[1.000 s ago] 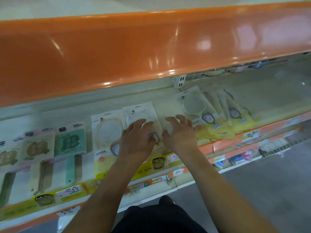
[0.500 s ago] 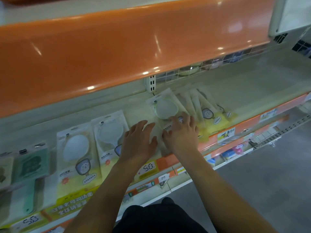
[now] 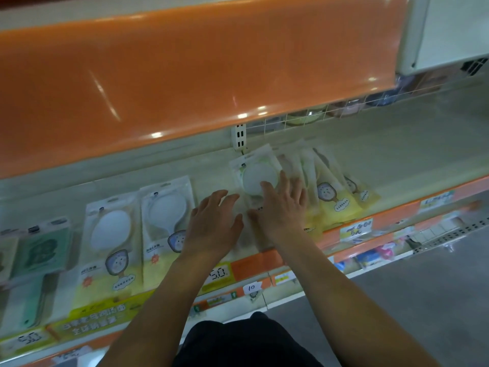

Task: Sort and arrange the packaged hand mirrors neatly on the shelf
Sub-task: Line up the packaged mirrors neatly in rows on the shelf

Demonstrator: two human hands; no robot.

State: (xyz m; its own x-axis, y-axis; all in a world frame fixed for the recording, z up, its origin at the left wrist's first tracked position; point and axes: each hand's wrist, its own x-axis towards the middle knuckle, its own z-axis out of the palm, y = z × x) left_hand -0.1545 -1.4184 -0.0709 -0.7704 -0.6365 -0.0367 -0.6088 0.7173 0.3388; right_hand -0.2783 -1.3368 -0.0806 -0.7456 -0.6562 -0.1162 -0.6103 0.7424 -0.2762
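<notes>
I am pressing my flat, spread right hand (image 3: pixel 281 207) on the mirror pack (image 3: pixel 255 176); my open left hand (image 3: pixel 214 221) is lying just beside it.

Two yellow mirror packs (image 3: pixel 111 245) left, roughly five fanned packs (image 3: pixel 328 192) right, two hands (image 3: pixel 211 223).

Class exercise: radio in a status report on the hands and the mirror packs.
Left hand, right hand open, flat on fanned mirror packs. Two packs lie straight at left. Nothing blocking.
</notes>
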